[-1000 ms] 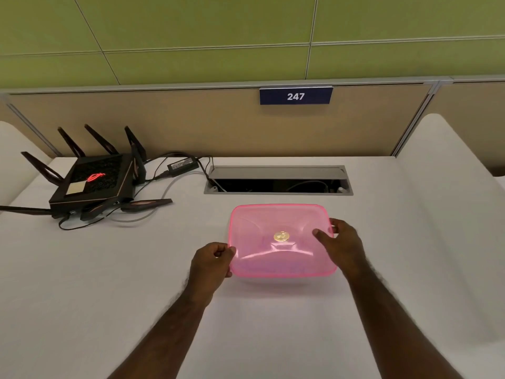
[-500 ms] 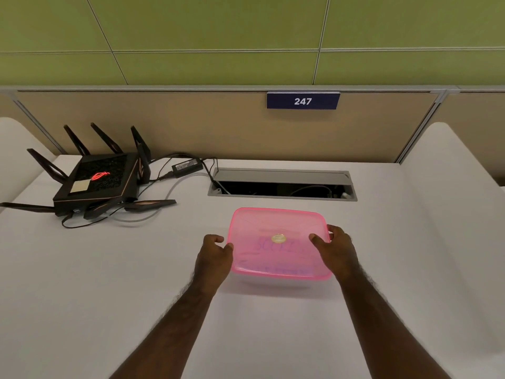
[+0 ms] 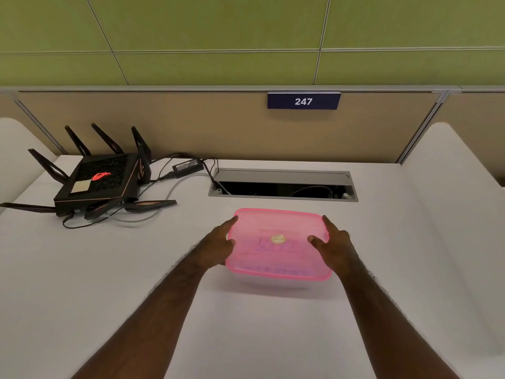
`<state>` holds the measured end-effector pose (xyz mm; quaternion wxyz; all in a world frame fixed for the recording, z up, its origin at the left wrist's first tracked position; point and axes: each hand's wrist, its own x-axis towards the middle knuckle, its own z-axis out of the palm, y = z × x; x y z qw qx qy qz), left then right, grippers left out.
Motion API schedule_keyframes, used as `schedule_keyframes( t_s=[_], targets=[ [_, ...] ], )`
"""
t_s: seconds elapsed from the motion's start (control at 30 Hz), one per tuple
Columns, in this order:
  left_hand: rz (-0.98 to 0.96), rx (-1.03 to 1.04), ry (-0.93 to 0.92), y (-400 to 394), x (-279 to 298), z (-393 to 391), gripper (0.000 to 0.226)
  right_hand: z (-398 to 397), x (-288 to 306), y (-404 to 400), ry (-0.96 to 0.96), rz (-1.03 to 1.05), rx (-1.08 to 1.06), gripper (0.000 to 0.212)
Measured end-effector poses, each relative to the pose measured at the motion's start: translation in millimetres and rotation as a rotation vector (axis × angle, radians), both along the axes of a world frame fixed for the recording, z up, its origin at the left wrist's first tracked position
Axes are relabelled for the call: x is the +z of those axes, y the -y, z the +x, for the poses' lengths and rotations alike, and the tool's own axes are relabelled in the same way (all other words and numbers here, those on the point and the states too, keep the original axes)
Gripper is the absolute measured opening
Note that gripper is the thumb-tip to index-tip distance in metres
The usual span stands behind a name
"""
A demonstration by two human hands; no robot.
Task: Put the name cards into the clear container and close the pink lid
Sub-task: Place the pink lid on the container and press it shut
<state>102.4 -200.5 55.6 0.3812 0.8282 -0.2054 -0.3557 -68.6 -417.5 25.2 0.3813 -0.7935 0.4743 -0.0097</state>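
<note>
Our left hand [image 3: 218, 246] lies flat against the left edge of the pink lid [image 3: 278, 243], fingers stretched forward along the rim and the thumb at the side, pressing rather than pinching; our right hand [image 3: 332, 243] mirrors it on the right edge, fingers spread along the rim and the thumb resting on top of the lid. The lid sits over the clear container [image 3: 273, 283], whose pale wall shows just below the near rim, on the white desk [image 3: 109, 269] in front of us, near the middle. Through the pink plastic we make out faint writing, which we take to be the name cards [image 3: 276, 247] lying inside. We judge this thin plastic to be light and a little springy, so the lid will likely flex in the middle and seal only where we push down. The rim and corners look like the right places to press, with the smooth box steadied so it does not slide. Whether the edge has snapped home all round we cannot tell. A black router [image 3: 101, 179] stands well apart at the far left, and a cable hatch [image 3: 282, 184] lies just beyond the box.
</note>
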Motion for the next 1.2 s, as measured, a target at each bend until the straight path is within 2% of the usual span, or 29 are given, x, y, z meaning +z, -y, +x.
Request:
schedule_keyframes(
  t_s=[0.23,0.43,0.5,0.57,0.67,0.77,1.0,1.1,1.2],
  targets=[
    [-0.100,-0.019,-0.267,-11.9,7.7,13.9,0.067,0.4,-0.6,4.3,-0.029,-0.010,0.058,0.079],
    [-0.115,-0.015,-0.248,-13.4,-2.6,16.3,0.068,-6.7,-1.8,-3.8,-0.002,-0.133,0.131,0.072],
    [-0.053,-0.070,-0.190,-13.1,-5.6,18.0,0.068,-11.5,-2.2,-6.2,-0.022,-0.221,0.219,0.069],
    [0.072,-0.218,0.023,-13.4,-8.1,25.3,0.072,-17.2,-3.0,-4.7,-0.083,-0.294,0.337,0.073],
    [0.270,-0.474,0.393,-6.8,-5.6,40.0,0.090,-21.3,-1.2,3.9,-0.177,-0.330,0.471,0.085],
    [0.428,-0.612,0.592,7.5,2.4,41.9,0.108,-14.7,7.3,13.1,-0.257,-0.336,0.554,0.096],
    [0.612,-0.751,0.721,22.8,12.6,38.7,0.123,6.8,19.7,25.4,-0.399,-0.291,0.657,0.118],
    [0.607,-0.777,0.646,24.5,15.2,40.7,0.132,12.2,21.4,25.1,-0.429,-0.245,0.660,0.129],
    [0.594,-0.779,0.623,23.9,16.2,41.4,0.135,16.6,22.5,25.5,-0.382,-0.194,0.635,0.134]
  ],
)
